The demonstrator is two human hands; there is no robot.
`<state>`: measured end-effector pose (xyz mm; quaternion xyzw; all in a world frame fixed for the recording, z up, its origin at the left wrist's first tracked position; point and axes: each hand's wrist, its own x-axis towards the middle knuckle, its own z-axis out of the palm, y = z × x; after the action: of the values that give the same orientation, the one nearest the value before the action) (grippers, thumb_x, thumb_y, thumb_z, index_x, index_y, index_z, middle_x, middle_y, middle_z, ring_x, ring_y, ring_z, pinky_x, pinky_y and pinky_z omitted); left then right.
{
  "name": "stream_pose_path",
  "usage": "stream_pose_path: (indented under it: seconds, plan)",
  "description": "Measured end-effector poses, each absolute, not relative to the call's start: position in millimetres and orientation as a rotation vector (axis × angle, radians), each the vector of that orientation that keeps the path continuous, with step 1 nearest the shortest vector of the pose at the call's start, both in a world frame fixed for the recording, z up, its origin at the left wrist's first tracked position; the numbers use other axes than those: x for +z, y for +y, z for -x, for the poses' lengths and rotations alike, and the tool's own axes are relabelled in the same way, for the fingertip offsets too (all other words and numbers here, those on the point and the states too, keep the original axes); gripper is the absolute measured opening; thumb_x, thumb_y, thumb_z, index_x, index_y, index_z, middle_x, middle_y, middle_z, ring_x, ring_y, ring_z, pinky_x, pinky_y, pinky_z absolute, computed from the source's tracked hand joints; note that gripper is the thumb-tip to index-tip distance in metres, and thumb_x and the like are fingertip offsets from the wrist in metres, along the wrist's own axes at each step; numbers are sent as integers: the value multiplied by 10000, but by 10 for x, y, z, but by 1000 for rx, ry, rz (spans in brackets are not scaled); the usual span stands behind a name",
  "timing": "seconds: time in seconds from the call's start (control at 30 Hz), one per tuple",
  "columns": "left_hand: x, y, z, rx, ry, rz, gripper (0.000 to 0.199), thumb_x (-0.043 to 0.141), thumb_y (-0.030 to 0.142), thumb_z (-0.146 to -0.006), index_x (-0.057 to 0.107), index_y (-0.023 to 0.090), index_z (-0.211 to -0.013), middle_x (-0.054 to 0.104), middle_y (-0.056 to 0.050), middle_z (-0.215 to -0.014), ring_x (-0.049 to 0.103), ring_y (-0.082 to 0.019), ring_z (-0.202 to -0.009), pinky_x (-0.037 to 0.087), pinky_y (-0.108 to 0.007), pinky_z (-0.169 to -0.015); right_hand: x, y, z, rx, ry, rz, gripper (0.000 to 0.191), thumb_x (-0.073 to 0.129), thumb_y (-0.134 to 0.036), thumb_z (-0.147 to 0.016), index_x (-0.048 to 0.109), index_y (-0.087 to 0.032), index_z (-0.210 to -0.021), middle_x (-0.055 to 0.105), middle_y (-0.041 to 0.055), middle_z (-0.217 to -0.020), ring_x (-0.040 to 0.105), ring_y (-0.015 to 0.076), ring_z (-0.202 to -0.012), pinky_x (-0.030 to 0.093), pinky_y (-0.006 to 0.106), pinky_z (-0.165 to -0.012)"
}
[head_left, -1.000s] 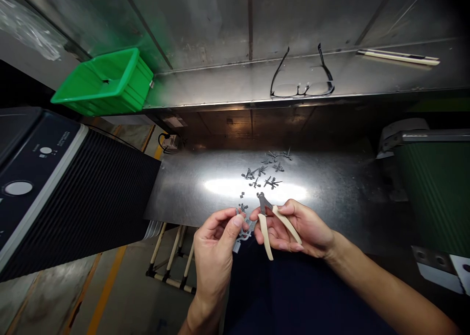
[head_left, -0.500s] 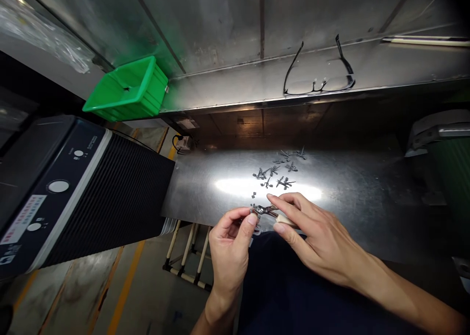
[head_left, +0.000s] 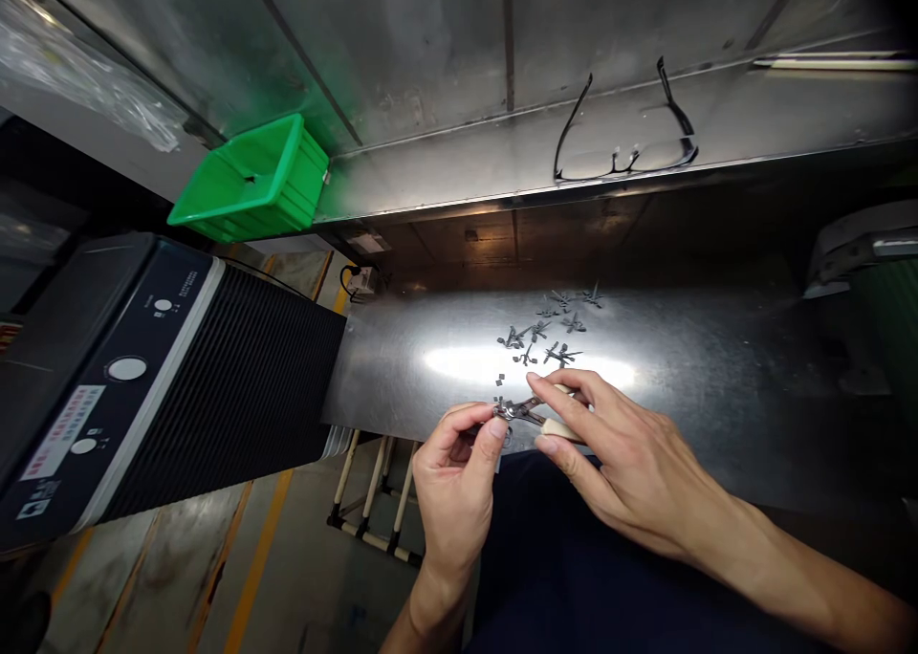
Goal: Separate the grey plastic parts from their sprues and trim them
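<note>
My right hand grips pliers with pale handles, their metal jaws pointing left. At the jaw tips, my left hand pinches something small between thumb and forefinger; the fingers mostly cover it, and I cannot make it out. Just beyond the fingertips lie a few tiny grey pieces on the metal table. Farther back are several dark grey branched parts, scattered in a loose group.
Black-framed glasses rest on the metal shelf behind the table. A green bin sits at the shelf's left end. Left of the table stands a large black machine. A small box with a cable is near the back left corner.
The plier handles have spread farther apart in my right hand. Both hands remain close together at the jaws. The whole view has shifted slightly.
</note>
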<state>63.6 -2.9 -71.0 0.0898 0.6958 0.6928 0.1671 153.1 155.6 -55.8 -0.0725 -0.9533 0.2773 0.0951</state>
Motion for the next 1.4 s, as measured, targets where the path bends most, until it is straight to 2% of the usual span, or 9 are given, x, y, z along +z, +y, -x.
stream_pose_path:
  seconds: [0.4,0.83,1.03,1.13,1.4]
  plan:
    - [-699,-13,-654,1937,2021,-322,113,702,224,-859,723,236,-970,680,-2,-986,638,-99,-896,535,-177,-797,-565,1568,-1570,1014,-2856,213,462,365,-401,-1043,348,-275,-1487,473,71,-1351,561,171,-1129,579,368,-859]
    - [-728,-28,-656,1935,2049,-329,131,708,233,-858,722,286,-977,688,42,-956,643,-60,-851,531,-133,-777,-605,1543,-1557,935,-2893,187,430,319,-401,-1055,374,-271,-1461,542,50,-1184,596,136,-881,533,295,-660]
    - [-719,-26,-670,1865,2068,-258,149,725,284,-844,727,232,-983,701,9,-902,661,-91,-795,544,-181,-742,-653,1525,-1580,1020,-2884,200,388,296,-394,-1062,402,-283,-1418,576,24,-1102,594,128,-830,496,290,-645]
    - [-712,-23,-666,1831,2071,-218,187,731,313,-836,727,204,-988,712,-13,-887,673,-116,-790,554,-209,-735,-686,1513,-1581,1041,-2868,197,368,304,-387,-1062,423,-285,-1395,596,16,-1097,607,137,-868,490,299,-672]
    - [-690,-9,-656,1795,2054,-175,212,735,350,-830,729,202,-983,720,-13,-839,675,-120,-774,557,-202,-725,-752,1476,-1565,1106,-2812,181,321,307,-349,-1064,499,-240,-1297,641,-8,-1065,622,147,-916,494,338,-749]
